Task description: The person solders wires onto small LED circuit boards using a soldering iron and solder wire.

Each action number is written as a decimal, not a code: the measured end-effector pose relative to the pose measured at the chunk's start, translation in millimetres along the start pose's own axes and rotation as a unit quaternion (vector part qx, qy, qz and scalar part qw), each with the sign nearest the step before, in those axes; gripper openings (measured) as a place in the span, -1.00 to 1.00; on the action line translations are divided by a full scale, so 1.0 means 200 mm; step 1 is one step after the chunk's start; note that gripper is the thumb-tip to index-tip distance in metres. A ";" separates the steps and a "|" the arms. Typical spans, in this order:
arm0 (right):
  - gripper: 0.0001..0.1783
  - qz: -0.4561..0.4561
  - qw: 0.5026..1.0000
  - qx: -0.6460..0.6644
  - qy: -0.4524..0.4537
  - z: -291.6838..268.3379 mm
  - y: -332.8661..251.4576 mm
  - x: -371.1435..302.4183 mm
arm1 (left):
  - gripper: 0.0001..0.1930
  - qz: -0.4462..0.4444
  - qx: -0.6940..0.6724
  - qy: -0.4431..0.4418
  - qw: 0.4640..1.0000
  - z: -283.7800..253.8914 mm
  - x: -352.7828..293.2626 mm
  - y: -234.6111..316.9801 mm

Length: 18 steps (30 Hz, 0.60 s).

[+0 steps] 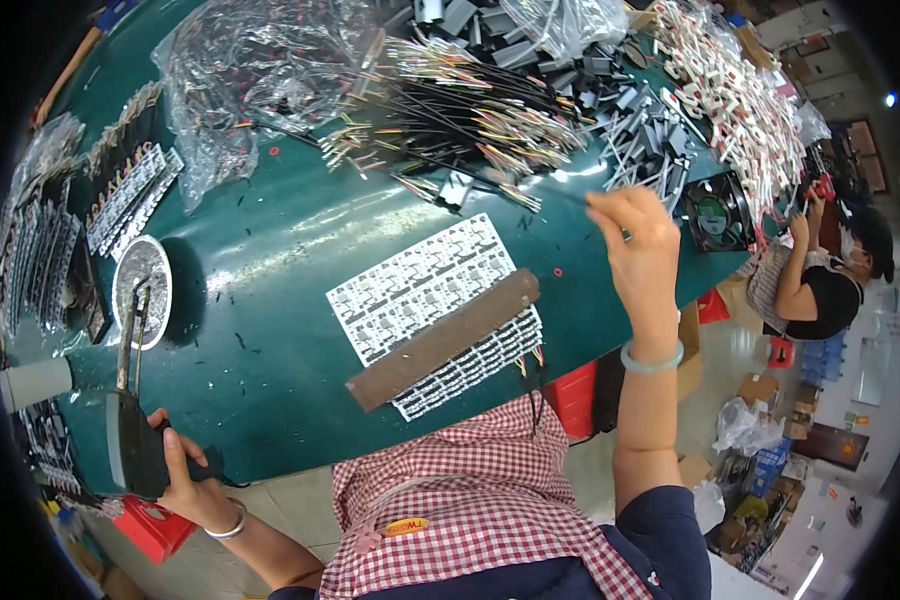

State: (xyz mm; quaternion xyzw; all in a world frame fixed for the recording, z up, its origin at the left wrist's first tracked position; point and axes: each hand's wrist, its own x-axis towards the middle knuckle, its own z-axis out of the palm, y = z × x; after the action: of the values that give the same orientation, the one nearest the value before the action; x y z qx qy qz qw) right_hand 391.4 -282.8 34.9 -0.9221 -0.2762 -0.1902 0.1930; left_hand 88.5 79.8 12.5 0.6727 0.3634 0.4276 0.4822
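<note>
My left hand (185, 475) grips the black handle of a soldering iron (130, 400) at the table's near left edge, its metal tip reaching toward a round metal dish (142, 285). My right hand (635, 240) is raised over the right side of the table and pinches a thin black wire (530, 188) drawn from a heap of coloured wires (460, 110). A white panel of small circuit boards (420, 290) lies in front of me, with a long brown bar (442, 340) laid across it.
The green table (270, 230) carries clear plastic bags (240, 70), grey parts (640, 130), white connectors (735, 95), a black fan (715, 210) and board strips (130, 195). A white cup (35, 382) stands at left. Another person (820, 280) sits at right among boxes.
</note>
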 end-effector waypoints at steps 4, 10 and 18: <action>-0.79 0.166 0.979 -0.023 -0.117 -0.05 0.08 -0.26 | -0.67 -0.020 -0.002 -0.025 0.999 -0.01 0.00 -0.02; -0.78 0.094 0.987 0.123 -0.029 0.14 0.05 -0.28 | -0.70 0.007 -0.026 -0.068 0.997 0.02 -0.03 0.00; -0.89 0.132 0.966 0.219 -0.042 0.19 -0.09 -0.27 | -0.67 0.029 -0.057 -0.104 0.993 0.02 -0.15 0.02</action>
State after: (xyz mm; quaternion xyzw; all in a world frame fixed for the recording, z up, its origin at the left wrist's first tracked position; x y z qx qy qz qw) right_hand 348.8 -274.6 -17.3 -0.8930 -0.1949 -0.0590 0.4014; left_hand 81.5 50.4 8.8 0.6952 0.2668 0.3890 0.5423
